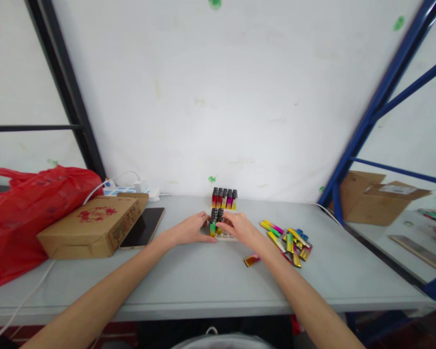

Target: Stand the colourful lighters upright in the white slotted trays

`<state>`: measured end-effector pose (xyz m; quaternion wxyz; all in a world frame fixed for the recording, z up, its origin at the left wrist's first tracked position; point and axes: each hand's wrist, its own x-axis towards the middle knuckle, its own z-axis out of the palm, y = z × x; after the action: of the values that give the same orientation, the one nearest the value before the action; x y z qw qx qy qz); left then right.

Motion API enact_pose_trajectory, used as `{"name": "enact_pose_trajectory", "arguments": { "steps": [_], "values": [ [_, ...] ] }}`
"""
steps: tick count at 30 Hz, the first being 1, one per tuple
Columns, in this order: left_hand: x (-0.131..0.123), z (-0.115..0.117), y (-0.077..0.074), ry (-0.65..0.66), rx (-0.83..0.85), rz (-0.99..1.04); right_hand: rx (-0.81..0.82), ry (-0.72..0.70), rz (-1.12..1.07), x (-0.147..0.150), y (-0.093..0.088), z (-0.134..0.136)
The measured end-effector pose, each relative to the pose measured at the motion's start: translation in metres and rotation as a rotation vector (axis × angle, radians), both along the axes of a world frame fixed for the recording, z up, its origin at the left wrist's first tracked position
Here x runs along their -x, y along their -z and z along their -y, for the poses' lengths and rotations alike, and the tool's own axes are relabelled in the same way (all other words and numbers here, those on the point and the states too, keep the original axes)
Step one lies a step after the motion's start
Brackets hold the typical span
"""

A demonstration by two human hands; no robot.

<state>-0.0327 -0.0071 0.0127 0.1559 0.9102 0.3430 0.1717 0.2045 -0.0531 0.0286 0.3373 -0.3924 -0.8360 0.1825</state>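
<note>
A white tray (226,237) stands on the table with upright, black-topped lighters in its left part. My left hand (194,229) grips the tray's left end, its thumb low at the front corner beside a green lighter (212,229). My right hand (240,227) reaches over the tray from the right. Its fingers are closed on a yellow lighter (219,231) in the tray; the hand partly hides it. Just behind stands a second group of upright lighters (224,199), red, pink and yellow.
Right of my right hand lies a loose pile of shiny lighters (289,242), with a single lighter (252,260) nearer me. On the left are a tablet-like dark device (143,227), a cardboard box (94,225) and a red plastic bag (39,218). A blue frame (363,121) rises at right.
</note>
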Motion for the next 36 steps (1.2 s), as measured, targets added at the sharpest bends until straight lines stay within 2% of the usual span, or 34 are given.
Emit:
{"name": "enact_pose_trajectory", "arguments": {
  "steps": [2,7,11,16,19,21,23,25,27,29,31,36],
  "values": [
    [0.0,0.0,0.0,-0.006,0.0,-0.006,0.006,-0.001,0.018,-0.003,0.003,-0.001],
    [0.001,-0.001,-0.001,-0.03,0.008,-0.047,-0.064,0.121,0.124,-0.006,0.015,-0.006],
    [0.0,0.0,-0.001,-0.028,0.02,-0.039,0.005,0.096,0.125,-0.022,0.007,-0.002],
    [0.0,-0.001,-0.002,-0.024,0.064,-0.003,-0.036,0.276,0.086,-0.082,-0.025,0.003],
    [0.001,-0.001,-0.004,-0.03,0.06,-0.011,-0.028,0.447,0.158,-0.132,-0.03,0.017],
    [0.003,0.0,-0.005,-0.033,0.039,-0.024,-0.052,0.551,0.196,-0.164,-0.019,0.036],
    [0.003,0.001,-0.007,-0.031,0.027,-0.041,-0.089,0.642,0.276,-0.188,0.002,0.058],
    [0.004,0.001,-0.009,-0.032,0.027,-0.061,0.0,0.713,0.407,-0.201,0.026,0.078],
    [0.004,0.001,-0.01,-0.035,0.029,-0.072,0.164,0.794,0.509,-0.202,0.046,0.087],
    [0.004,0.0,-0.01,-0.032,0.03,-0.07,0.254,0.84,0.564,-0.194,0.056,0.086],
    [0.005,0.0,-0.009,-0.029,0.029,-0.06,0.276,0.846,0.595,-0.181,0.055,0.077],
    [0.005,0.0,-0.009,-0.033,0.03,-0.043,0.302,0.792,0.646,-0.15,0.042,0.049]
  ]
}}
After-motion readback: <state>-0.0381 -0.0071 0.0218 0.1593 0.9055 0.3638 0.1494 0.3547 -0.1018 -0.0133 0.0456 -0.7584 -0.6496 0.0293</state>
